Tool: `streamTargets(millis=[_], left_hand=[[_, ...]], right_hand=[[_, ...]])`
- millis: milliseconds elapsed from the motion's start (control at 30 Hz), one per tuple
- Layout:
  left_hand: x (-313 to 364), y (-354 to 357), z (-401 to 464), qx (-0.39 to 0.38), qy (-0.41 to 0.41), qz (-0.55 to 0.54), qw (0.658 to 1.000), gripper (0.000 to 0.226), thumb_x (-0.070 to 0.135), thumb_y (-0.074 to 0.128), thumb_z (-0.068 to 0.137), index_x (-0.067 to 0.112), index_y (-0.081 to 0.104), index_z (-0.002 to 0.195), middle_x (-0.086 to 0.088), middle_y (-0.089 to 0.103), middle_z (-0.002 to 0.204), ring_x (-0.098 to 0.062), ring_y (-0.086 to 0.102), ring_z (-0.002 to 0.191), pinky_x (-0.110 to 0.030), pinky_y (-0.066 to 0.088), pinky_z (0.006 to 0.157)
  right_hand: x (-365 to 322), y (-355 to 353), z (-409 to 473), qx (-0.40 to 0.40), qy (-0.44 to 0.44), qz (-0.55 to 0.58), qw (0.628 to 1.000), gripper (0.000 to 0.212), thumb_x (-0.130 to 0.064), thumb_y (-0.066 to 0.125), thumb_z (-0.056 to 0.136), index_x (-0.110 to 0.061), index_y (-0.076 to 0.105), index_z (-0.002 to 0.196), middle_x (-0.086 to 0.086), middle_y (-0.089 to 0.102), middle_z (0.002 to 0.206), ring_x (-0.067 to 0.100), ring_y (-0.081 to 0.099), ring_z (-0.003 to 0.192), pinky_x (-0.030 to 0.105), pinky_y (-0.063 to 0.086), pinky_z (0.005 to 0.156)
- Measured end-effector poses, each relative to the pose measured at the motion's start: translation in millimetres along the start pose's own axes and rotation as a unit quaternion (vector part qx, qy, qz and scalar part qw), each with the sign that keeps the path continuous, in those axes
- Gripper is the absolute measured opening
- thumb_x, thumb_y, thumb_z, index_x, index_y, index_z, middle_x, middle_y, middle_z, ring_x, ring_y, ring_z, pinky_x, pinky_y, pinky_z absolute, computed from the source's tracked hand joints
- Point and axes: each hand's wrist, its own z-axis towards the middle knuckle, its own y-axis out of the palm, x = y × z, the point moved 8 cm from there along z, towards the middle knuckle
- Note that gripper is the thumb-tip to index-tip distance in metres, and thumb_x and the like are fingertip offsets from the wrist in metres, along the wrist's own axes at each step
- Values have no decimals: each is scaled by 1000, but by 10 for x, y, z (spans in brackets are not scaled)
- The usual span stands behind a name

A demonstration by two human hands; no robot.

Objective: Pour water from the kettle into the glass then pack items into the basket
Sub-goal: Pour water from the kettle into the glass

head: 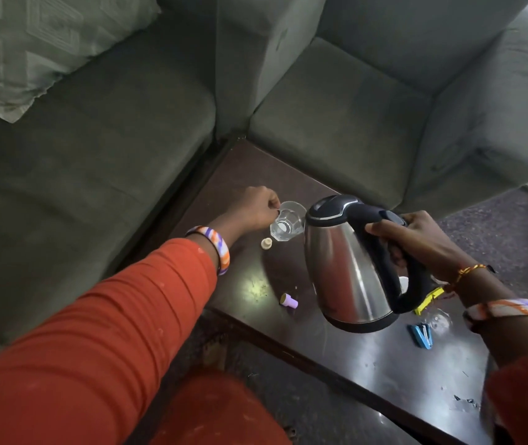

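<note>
A clear faceted glass (285, 223) stands on the dark glossy table (368, 364). My left hand (254, 208) grips the glass at its left rim. My right hand (416, 239) holds the steel kettle (346, 264) by its black handle, lifted above the table and tilted. Its spout end touches or overlaps the glass's right rim. No stream of water is visible. No basket is in sight.
Small items lie on the table: a cream stopper (266, 243), a lilac cap (289, 300), a blue clip (421, 336), a yellow object (427, 300) behind the kettle, a second clear glass (439, 321). Green sofas (95, 162) border the table at left and behind.
</note>
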Motion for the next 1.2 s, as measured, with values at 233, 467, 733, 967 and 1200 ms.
streamTargets(millis=[233, 467, 733, 967, 1200], left_hand=[[-47, -56, 86, 4, -5, -9, 1000, 22, 7, 57, 81, 5, 70, 100, -14, 70, 109, -27, 63, 104, -32, 50, 91], [-106, -74, 152, 3, -12, -6, 1000, 21, 9, 58, 82, 7, 70, 100, -14, 69, 111, -28, 62, 105, -32, 49, 93], [-123, -36, 190, -5, -2, 10, 1000, 22, 10, 57, 82, 7, 70, 99, -15, 69, 109, -29, 62, 104, -32, 48, 89], [-167, -8, 205, -5, -5, 16, 1000, 22, 9, 57, 81, 7, 70, 99, -14, 70, 109, -28, 62, 104, -33, 49, 91], [-185, 31, 216, -5, -9, 16, 1000, 23, 8, 57, 81, 7, 69, 101, -14, 69, 112, -28, 62, 106, -33, 48, 92]], right_hand=[[-155, 87, 122, -11, 11, -14, 1000, 33, -24, 67, 76, -10, 49, 53, 5, 40, 40, 19, 36, 37, 26, 36, 44], [-259, 144, 202, -16, 30, -59, 998, 35, -29, 67, 76, -10, 49, 52, 3, 42, 42, 17, 37, 34, 25, 35, 43], [-311, 160, 269, -12, 38, -81, 996, 35, -29, 68, 75, -9, 50, 52, 3, 43, 40, 16, 37, 32, 24, 35, 42], [-294, 131, 294, -13, 44, -92, 995, 34, -30, 69, 75, -9, 51, 54, 2, 44, 41, 16, 38, 32, 24, 36, 42], [-296, 118, 281, -18, 36, -95, 995, 35, -30, 68, 75, -9, 51, 53, 4, 44, 43, 16, 38, 34, 24, 35, 40]])
